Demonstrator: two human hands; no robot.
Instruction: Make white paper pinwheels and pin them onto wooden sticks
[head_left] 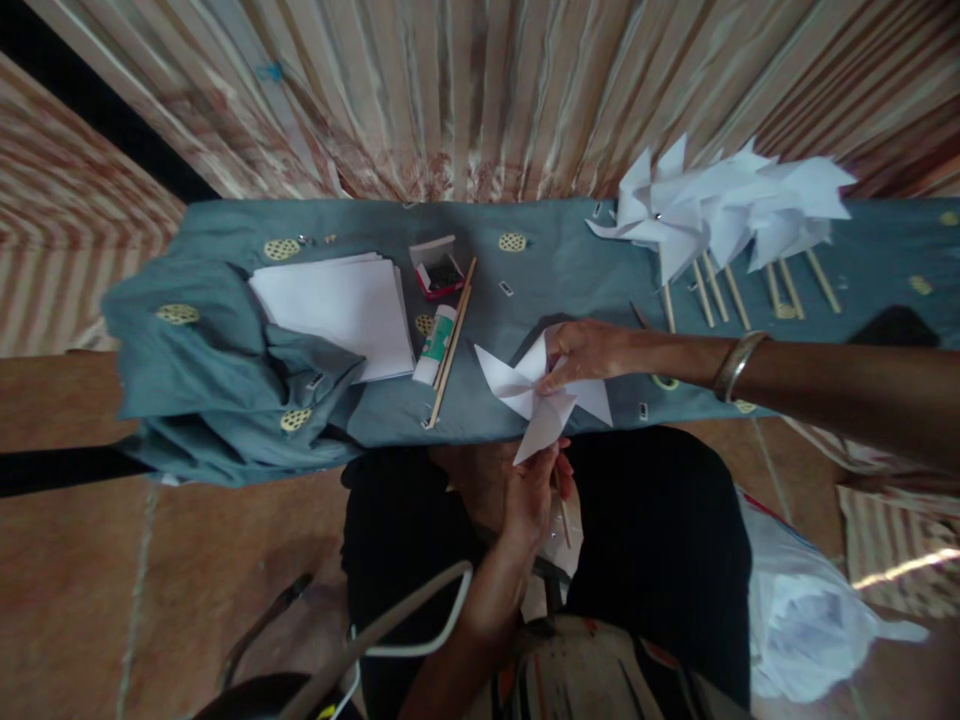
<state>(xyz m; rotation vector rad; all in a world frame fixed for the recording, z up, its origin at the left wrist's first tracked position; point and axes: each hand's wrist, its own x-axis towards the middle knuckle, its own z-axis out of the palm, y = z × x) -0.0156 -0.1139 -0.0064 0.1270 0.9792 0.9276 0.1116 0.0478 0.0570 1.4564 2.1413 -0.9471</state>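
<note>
A white paper pinwheel [506, 385] is held over the near edge of the cloth-covered table. My right hand [585, 352] reaches in from the right, its thumb and fingers closed on the paper near the middle. Below the table edge, my left hand [531, 495] wraps round a thin wooden stick [564, 520] under the pinwheel. The stick's upper part is hidden behind fingers and paper. Partly covered by my right forearm lie scissors [664, 382], whose yellowish handle and dark tip show on either side.
White paper sheets [337, 305] are stacked at left. Beside them lie an open box of small dark pins [439, 272], a glue stick [435, 345] and wooden sticks [455, 340]. Several finished pinwheels [750, 205] rest at back right. A white plastic bag [806, 610] sits on the floor.
</note>
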